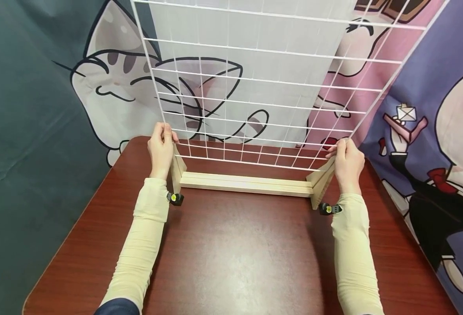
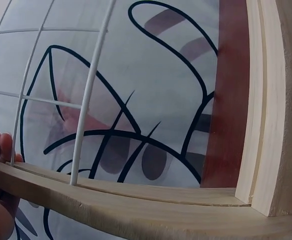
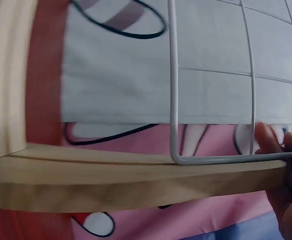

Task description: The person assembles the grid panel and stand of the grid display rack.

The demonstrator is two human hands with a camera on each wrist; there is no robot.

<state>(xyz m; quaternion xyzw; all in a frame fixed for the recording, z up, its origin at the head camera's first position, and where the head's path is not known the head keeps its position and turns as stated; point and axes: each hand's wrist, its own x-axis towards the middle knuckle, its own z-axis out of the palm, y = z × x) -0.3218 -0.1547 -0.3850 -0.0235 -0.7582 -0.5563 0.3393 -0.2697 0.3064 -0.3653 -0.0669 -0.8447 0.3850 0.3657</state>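
A white wire grid panel (image 1: 227, 46) stands over a pale wooden stand, whose grooved crossbar (image 1: 247, 184) joins two side boards. My left hand (image 1: 162, 146) grips the panel's left edge at the top of the left side board (image 1: 176, 173). On the other side my right hand (image 1: 349, 162) grips the right edge by the right side board (image 1: 321, 181). In the left wrist view the panel's bottom bar (image 2: 85, 107) meets the grooved board (image 2: 136, 210). The right wrist view has the panel's rounded corner (image 3: 176, 157) at its board's groove, above the crossbar.
The stand is on a reddish-brown table (image 1: 235, 245), towards its far edge. Behind it hangs a cloth printed with cartoon figures (image 1: 113, 96). A plain dark green cloth (image 1: 26, 131) is at the left. Small black wrist cameras (image 1: 175, 199) sit on both sleeves.
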